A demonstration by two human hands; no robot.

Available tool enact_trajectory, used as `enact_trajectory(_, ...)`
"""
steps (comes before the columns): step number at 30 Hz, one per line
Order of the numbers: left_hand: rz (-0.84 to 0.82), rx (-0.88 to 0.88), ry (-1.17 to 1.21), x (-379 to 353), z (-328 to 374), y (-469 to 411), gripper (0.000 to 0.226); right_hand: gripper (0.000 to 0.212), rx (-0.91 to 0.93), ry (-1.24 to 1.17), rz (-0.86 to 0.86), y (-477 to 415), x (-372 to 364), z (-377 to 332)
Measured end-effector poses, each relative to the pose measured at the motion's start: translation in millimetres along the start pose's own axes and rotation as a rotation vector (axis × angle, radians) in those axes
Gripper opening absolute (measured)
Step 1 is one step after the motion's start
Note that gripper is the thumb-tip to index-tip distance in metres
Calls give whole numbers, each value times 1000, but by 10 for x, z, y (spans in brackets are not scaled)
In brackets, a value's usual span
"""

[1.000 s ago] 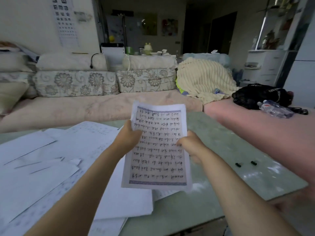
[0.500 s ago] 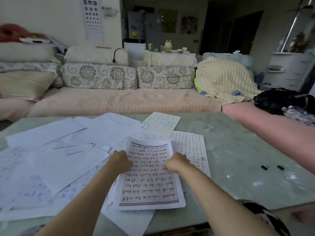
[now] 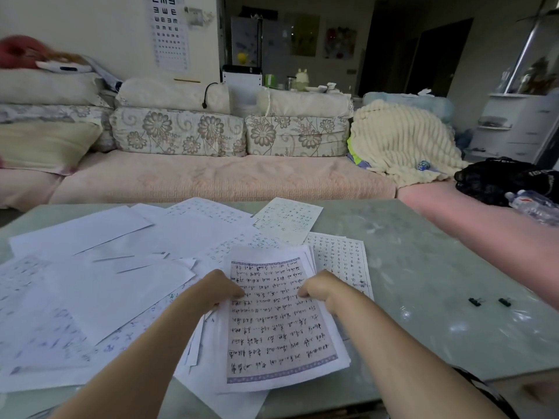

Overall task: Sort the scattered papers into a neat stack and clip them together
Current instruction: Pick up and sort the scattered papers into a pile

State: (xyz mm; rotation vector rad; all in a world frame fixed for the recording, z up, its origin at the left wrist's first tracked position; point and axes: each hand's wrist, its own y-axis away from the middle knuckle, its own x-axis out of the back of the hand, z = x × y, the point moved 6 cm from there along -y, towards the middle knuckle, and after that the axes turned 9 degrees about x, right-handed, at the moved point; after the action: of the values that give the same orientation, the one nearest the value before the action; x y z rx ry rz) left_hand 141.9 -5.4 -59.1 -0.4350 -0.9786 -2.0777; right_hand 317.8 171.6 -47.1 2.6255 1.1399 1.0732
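Note:
A small stack of papers (image 3: 272,337), topped by a sheet with handwritten lines and a purple border, is low over the green table (image 3: 423,267). My left hand (image 3: 216,290) grips its left edge and my right hand (image 3: 322,287) grips its right edge, fingers curled round the sheets. Several loose white sheets (image 3: 106,282) lie scattered over the table's left half. Two more written sheets (image 3: 287,220) (image 3: 341,261) lie just beyond the stack. Two small black binder clips (image 3: 474,301) (image 3: 504,302) lie on the table to the right.
A pink sofa (image 3: 211,176) with floral cushions runs behind the table. A cream blanket (image 3: 399,140), a black bag (image 3: 502,179) and a plastic bottle (image 3: 532,204) lie at the right. The table's near edge is just below my forearms.
My hands have brought the stack down from an upright hold in front of me to low over the table. The view has tilted down, showing more of the scattered sheets.

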Motion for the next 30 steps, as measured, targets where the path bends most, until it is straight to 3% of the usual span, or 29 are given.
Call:
enact_trajectory(3,-18,-59,87,-10,48,-45,39,57,19,-34,-7,-46,-3,49)
enact_trajectory(7,-2,-169,232,44,149,-9,32,61,94,-128,16,-45,71,1)
enact_trajectory(13,-17,-275,578,266,318,230,34,26,482,-283,106,141,393,-397)
enact_trajectory(18,86,-531,782,502,670,776,31,24,781,-408,243,447,704,-779)
enact_trajectory(24,84,-658,825,468,746,1041,34,32,754,-434,144,512,711,-752)
enact_trajectory(27,115,-684,791,431,715,1024,42,36,731,-474,192,501,759,-704)
enact_trajectory(30,299,-753,658,527,720,1012,58,33,741,-511,219,518,812,-741)
